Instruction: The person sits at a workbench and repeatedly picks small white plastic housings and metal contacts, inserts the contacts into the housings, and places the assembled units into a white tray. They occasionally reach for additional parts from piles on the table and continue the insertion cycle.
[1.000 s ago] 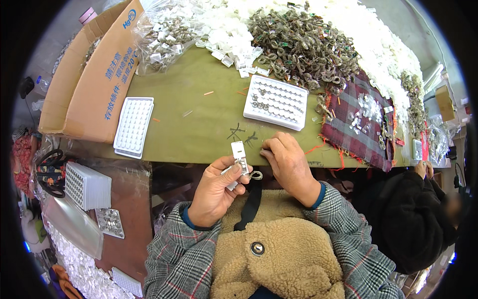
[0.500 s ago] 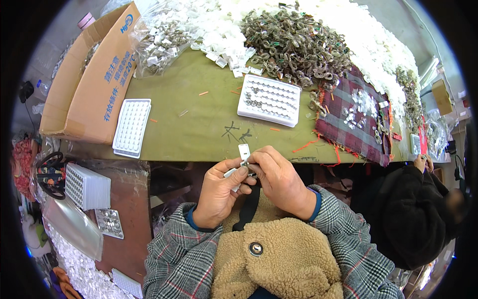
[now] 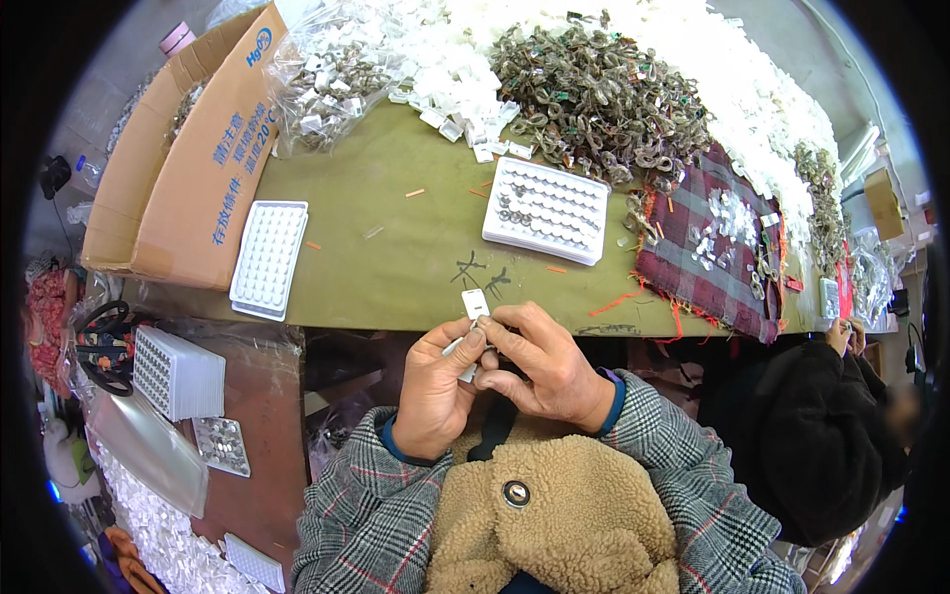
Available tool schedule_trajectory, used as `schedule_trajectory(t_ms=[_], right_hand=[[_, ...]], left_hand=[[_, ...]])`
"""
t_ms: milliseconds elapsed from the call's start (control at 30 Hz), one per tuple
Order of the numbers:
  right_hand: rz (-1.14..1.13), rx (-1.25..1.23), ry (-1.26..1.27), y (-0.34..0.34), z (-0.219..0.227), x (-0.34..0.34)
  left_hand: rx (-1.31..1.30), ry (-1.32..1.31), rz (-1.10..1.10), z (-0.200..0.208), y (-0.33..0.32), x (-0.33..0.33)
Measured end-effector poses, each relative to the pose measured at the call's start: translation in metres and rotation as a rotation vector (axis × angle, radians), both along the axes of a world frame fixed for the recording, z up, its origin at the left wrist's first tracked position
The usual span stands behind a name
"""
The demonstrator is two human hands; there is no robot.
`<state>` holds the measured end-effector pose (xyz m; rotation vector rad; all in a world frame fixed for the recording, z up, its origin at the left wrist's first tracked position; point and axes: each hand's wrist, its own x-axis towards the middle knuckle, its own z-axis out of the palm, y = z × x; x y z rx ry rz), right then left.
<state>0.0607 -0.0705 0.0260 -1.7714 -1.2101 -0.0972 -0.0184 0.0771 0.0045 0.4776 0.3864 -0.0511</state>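
Note:
Just off the table's near edge, my two hands meet over a small white plastic piece [image 3: 476, 304] with a slotted flat end pointing up and away from me. My left hand [image 3: 433, 391] is closed, thumb and fingers pinching its lower part; more white shows between the fingers. My right hand [image 3: 542, 361] is closed too, thumb and fingertips drawn together against the piece. A small dark bit shows beneath the right fingers, mostly hidden. Beyond the hands, a stack of white trays [image 3: 596, 255] with round pockets holds several dark coiled rings in its left part.
A heap of dark coiled cables [image 3: 604, 99] and white plastic pieces [image 3: 732, 59] covers the far table. A plaid cloth [image 3: 683, 287] lies right, a cardboard box [image 3: 188, 188] left beside a white tray [image 3: 269, 259]. More trays [image 3: 183, 376] stand lower left. A person in black [image 3: 811, 436] sits at right.
The white piece has tipped a little to the left. My right fingers have moved slightly left and down over it, covering the dark part seen before. The whole view has shifted slightly.

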Motion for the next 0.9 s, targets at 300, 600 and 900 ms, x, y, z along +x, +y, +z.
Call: schedule_trajectory(t_ms=[300,600,900], right_hand=[[-0.156,0.125,0.863,-0.015,0.019,-0.002],[-0.013,0.056,0.661,-0.022,0.022,-0.001],[-0.044,0.077,0.588,-0.034,0.021,-0.006]], left_hand=[[0.26,-0.047,-0.165,0.022,0.003,-0.004],[-0.154,-0.075,-0.405,0.002,-0.003,-0.01],[-0.043,-0.096,-0.369,0.002,-0.007,-0.011]])
